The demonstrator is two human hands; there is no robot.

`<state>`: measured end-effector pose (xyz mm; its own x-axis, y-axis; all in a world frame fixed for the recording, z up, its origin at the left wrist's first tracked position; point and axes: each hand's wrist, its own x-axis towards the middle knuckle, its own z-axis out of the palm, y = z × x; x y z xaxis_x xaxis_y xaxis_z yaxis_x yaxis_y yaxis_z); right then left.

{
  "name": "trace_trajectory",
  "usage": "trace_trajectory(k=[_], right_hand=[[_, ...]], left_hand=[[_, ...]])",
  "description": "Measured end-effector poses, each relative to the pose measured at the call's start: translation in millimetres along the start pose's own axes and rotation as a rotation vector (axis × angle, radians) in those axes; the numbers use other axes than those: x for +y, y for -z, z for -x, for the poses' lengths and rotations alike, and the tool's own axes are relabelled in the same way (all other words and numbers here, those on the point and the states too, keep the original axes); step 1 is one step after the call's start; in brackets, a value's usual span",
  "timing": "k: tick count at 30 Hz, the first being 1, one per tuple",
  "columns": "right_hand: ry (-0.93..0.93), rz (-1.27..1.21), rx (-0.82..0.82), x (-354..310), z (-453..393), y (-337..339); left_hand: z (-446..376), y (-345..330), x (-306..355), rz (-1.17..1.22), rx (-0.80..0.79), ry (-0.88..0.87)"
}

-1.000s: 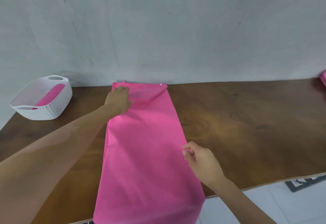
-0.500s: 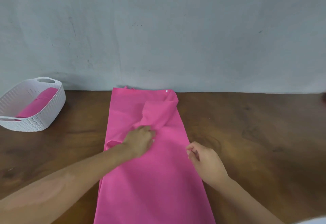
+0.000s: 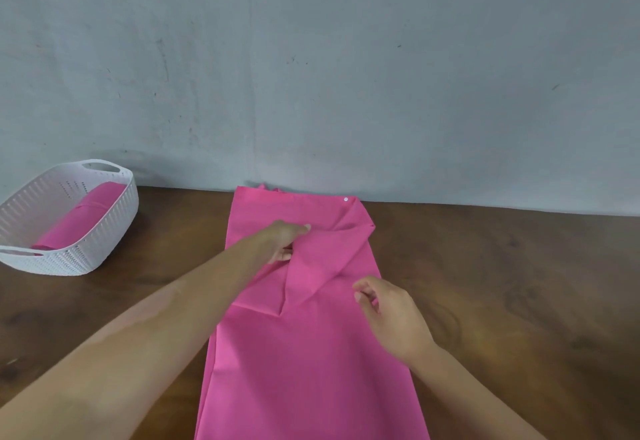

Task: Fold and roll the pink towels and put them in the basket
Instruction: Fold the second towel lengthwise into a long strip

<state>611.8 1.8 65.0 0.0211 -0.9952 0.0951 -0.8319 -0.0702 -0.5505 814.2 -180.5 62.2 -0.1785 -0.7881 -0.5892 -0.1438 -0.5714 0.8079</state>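
A long pink towel (image 3: 304, 363) lies lengthwise on the wooden table, from the wall to the near edge. Its far part is folded over into a slanted flap (image 3: 311, 266). My left hand (image 3: 282, 240) sits at the flap's left side, its fingers tucked under the fold and gripping the cloth. At the towel's right edge, just near of the flap, my right hand (image 3: 388, 311) pinches the cloth with curled fingers. At the far left stands the white perforated basket (image 3: 104, 232) with one rolled pink towel (image 3: 81, 213) inside.
The brown wooden table (image 3: 502, 284) runs against a grey wall (image 3: 346, 76). Bare tabletop shows to the right of the towel and between the towel and the basket.
My left hand pulled the towel's far left corner diagonally toward the middle, making the flap, then shifted back toward the wall. My right hand stayed at the right edge.
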Motion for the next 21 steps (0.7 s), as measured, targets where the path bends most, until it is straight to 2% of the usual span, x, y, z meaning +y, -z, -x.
trace_trajectory(k=[6, 10, 13, 16, 19, 21], right_hand=[[0.014, 0.026, 0.011, 12, -50, 17], [0.055, 0.155, 0.028, 22, -118, 29], [0.058, 0.325, -0.187, 19, -169, 36], [0.073, 0.551, -0.417, 26, -209, 37], [0.038, 0.641, -0.500, 39, -237, 31], [0.033, 0.670, -0.493, 44, -249, 28]], left_hand=[[-20, -14, 13, -0.032, 0.003, -0.065], [-23, 1, 13, -0.111, -0.072, -0.156], [-13, 17, 17, -0.135, -0.106, -0.193], [-18, 42, 18, -0.188, -0.072, -0.231], [-29, 71, 19, -0.291, -0.015, -0.252], [-38, 88, 18, -0.286, 0.043, -0.281]])
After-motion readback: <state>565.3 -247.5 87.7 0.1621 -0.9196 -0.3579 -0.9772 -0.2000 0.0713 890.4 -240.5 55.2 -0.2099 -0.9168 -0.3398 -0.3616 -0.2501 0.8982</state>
